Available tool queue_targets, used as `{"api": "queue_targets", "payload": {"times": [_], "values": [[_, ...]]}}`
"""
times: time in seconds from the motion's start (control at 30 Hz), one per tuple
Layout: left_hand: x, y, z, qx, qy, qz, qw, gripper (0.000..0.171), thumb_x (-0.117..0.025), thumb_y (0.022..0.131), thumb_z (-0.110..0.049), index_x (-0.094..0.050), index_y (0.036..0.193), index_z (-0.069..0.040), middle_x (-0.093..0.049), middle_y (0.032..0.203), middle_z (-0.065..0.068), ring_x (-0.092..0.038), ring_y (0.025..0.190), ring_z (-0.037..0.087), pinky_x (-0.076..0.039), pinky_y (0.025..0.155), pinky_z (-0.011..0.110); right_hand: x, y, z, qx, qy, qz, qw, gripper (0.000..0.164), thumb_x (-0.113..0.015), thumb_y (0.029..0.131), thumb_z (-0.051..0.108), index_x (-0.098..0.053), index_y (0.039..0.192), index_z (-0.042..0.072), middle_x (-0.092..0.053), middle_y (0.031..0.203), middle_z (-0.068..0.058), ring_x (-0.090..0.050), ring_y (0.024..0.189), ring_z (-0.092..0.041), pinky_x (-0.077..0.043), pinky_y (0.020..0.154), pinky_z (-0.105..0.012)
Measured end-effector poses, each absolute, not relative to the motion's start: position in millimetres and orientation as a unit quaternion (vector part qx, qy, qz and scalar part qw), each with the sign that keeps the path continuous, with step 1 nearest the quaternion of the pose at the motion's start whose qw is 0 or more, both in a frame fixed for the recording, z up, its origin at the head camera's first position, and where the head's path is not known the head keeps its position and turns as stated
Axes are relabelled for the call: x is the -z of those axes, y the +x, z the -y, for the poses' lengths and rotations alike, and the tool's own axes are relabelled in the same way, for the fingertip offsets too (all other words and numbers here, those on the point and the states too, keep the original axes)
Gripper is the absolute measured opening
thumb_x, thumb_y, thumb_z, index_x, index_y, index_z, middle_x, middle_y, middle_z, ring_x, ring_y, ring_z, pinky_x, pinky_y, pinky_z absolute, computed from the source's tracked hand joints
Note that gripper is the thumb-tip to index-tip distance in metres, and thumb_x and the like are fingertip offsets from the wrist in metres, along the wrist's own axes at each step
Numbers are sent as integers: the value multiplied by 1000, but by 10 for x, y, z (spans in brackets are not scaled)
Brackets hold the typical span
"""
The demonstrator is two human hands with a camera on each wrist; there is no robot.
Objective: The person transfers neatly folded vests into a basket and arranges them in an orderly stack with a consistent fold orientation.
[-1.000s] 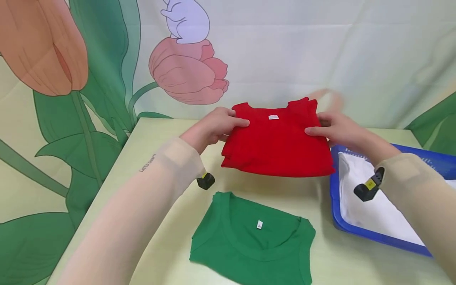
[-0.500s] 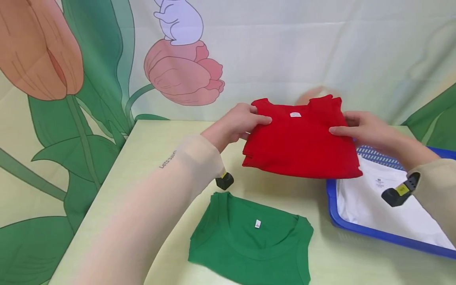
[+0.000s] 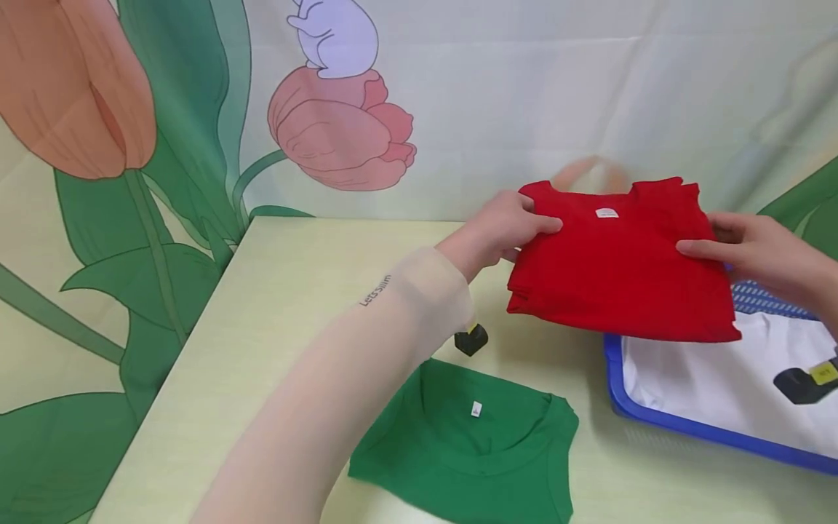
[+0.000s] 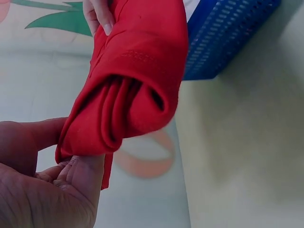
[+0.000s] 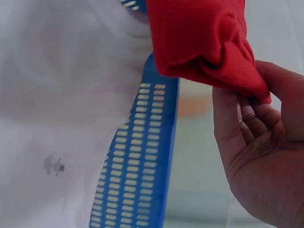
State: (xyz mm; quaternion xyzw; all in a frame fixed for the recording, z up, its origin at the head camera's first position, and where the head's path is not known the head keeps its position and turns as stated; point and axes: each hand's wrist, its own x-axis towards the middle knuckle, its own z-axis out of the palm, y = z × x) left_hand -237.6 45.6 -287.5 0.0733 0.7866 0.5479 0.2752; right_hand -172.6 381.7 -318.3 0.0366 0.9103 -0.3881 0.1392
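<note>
A folded red shirt (image 3: pixel 622 269) is held in the air, above the table (image 3: pixel 281 291) and partly above the left part of a blue basket (image 3: pixel 713 434). Its left edge is pinched by the left hand (image 3: pixel 507 225) and its right edge by the right hand (image 3: pixel 759 251), with each thumb laid on the front. In the basket, a white cloth (image 3: pixel 707 371) is seen. Nearer to the person, a green shirt (image 3: pixel 491 466) is laid on the table, partly covered by the left sleeve (image 3: pixel 366 364). Behind everything, a backdrop (image 3: pixel 524 87) printed with tulips is hung.
</note>
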Motion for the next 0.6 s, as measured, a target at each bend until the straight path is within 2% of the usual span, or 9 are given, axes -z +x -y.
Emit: {"api": "queue_targets", "payload": {"times": [0.27,0.47,0.57,0.6], "values": [[2958,-2288,-753,-548,64,-791,264,44,-76,100,-17,-60,137,-2,-64,106,4,-69,84,20,-65,77,36,3241,-1551,-4050,370,58,-917,135,87,-68,105,40,-24,163,-7,-57,140,-32,-73,92,-11,-66,79,-40],[3036,-2211,-907,-547,73,-791,265,38,-79,97,-17,-63,128,-4,-64,103,4,-68,84,20,-65,76,37,3341,-1459,-4245,371,78,-916,128,89,-72,103,38,-24,162,-8,-64,128,-22,-74,88,-13,-67,78,-44],[3087,-2169,-977,-545,73,-792,265,33,-80,97,-17,-65,123,-5,-64,100,3,-68,81,18,-64,72,35,3377,-1407,-4323,372,83,-915,131,88,-71,104,35,-23,161,-10,-65,126,-20,-73,87,-12,-67,78,-45],[3102,-2155,-996,-545,73,-792,264,31,-80,97,-17,-65,122,-5,-64,99,2,-68,79,18,-64,70,34,3388,-1392,-4343,372,86,-915,131,87,-71,104,35,-24,161,-11,-67,124,-17,-74,86,-11,-67,78,-45]]}}
